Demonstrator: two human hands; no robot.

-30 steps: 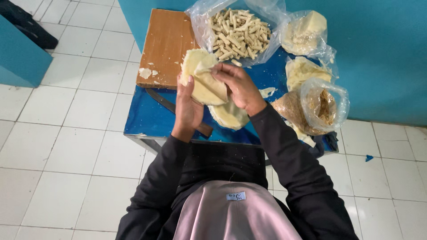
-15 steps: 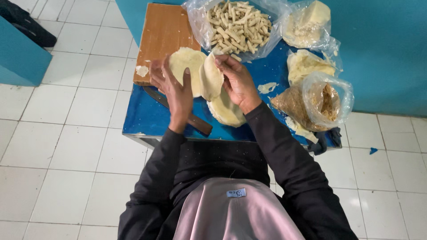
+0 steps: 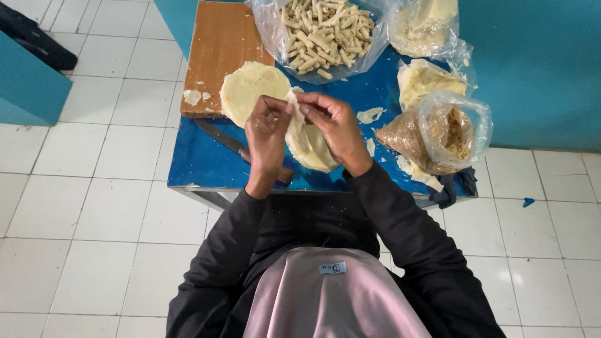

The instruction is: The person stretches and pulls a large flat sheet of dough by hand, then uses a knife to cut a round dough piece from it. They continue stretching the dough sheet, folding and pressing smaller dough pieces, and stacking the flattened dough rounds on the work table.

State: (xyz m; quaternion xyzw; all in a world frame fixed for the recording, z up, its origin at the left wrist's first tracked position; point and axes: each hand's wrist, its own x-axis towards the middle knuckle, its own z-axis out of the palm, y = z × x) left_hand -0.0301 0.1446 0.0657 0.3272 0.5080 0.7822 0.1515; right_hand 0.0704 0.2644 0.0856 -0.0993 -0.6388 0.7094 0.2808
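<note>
A round pale wrapper sheet [image 3: 251,91] lies flat, half on the wooden cutting board [image 3: 222,44]. My left hand [image 3: 268,134] and my right hand [image 3: 335,125] meet above a stack of pale wrappers [image 3: 311,149] on the blue table [image 3: 200,159]. Both pinch the edge of a thin wrapper sheet [image 3: 294,116] that stands up between the fingertips.
A dark-handled knife [image 3: 219,136] lies on the table left of my left hand. At the back is a plastic bag of finished rolls [image 3: 325,28]. On the right stand a bag of pale dough [image 3: 426,25], more wrappers [image 3: 422,81] and a bag of brown filling [image 3: 447,131].
The wrapper held up in my hands a second ago now lies flat on the board. Both hands have come back over the stack and pinch another sheet.
</note>
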